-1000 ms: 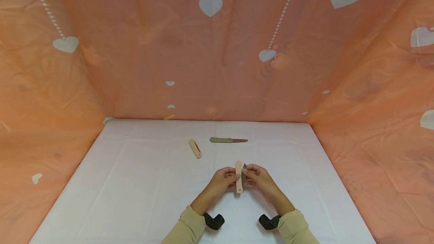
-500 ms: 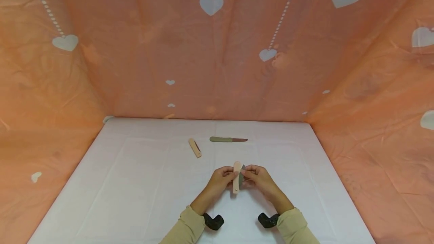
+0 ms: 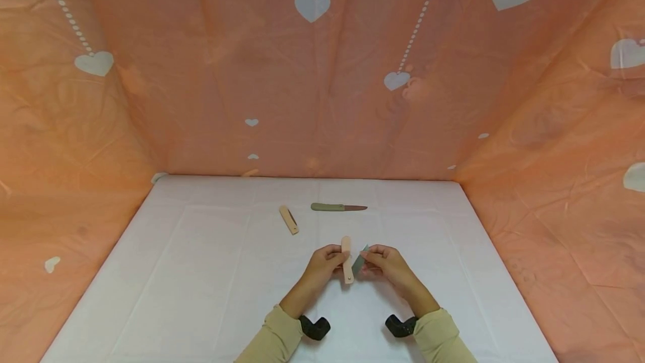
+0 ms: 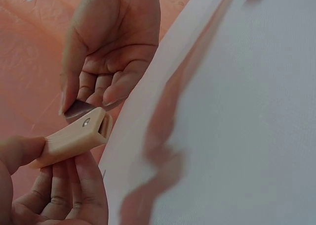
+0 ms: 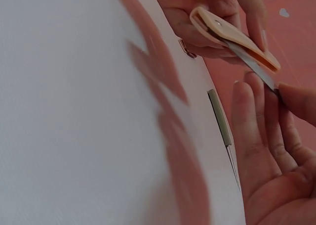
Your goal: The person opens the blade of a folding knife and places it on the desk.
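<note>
A folding knife with a pale tan handle [image 3: 346, 259] is held upright over the white table [image 3: 201, 273]. My left hand [image 3: 322, 265] grips the handle [image 4: 74, 138]. My right hand [image 3: 383, 262] pinches the grey blade [image 3: 359, 260], which stands partly swung out from the handle. In the right wrist view the blade [image 5: 254, 64] runs from the handle [image 5: 232, 34] to my thumb and fingertips. The left wrist view shows the blade [image 4: 79, 109] under the right hand's fingers.
A second folded tan knife [image 3: 289, 219] lies farther back on the table. Beside it lies an opened knife with an olive handle [image 3: 337, 207], also visible as the olive knife [image 5: 221, 121]. Orange heart-print cloth [image 3: 322, 71] walls the table on three sides.
The blade has swung farther out from the tan handle, drawn to the right by my right hand. Both hands stay in about the same place.
</note>
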{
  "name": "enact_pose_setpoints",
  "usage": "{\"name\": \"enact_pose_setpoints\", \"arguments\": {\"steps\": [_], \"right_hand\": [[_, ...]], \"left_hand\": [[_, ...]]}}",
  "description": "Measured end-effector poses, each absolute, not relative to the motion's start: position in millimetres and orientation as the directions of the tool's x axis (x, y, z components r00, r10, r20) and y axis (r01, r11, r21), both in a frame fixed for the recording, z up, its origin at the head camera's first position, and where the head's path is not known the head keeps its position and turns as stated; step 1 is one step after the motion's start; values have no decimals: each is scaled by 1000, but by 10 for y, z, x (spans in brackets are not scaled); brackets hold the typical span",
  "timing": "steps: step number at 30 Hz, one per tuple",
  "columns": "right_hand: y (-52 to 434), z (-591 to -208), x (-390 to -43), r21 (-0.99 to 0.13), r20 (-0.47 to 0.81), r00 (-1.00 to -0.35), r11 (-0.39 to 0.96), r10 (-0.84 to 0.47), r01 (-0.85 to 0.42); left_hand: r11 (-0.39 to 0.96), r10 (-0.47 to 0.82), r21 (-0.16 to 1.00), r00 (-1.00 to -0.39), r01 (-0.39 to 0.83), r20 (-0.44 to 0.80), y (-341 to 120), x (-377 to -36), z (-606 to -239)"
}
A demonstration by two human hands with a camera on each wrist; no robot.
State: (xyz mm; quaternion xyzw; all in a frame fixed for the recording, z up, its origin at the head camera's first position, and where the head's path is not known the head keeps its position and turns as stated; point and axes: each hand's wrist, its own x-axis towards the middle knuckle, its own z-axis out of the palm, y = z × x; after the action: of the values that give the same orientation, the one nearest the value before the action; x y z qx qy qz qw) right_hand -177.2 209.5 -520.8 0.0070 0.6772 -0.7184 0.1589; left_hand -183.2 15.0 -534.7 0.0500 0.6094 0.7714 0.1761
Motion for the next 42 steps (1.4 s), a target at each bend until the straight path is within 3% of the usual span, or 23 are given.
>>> {"name": "enact_pose_setpoints", "arguments": {"steps": [20,42], "right_hand": [[2166,-5179,-1774,-964,-226,-949,-86,-219,250],[2196,-5256,-1811,-929,-226,-966,-270,-127,253]], "left_hand": [[-245,298,937,-939,-249,-171,36,-1864,-5348],[-441,226,856,-957,-269,-184,-22,-1900,-5372]]}}
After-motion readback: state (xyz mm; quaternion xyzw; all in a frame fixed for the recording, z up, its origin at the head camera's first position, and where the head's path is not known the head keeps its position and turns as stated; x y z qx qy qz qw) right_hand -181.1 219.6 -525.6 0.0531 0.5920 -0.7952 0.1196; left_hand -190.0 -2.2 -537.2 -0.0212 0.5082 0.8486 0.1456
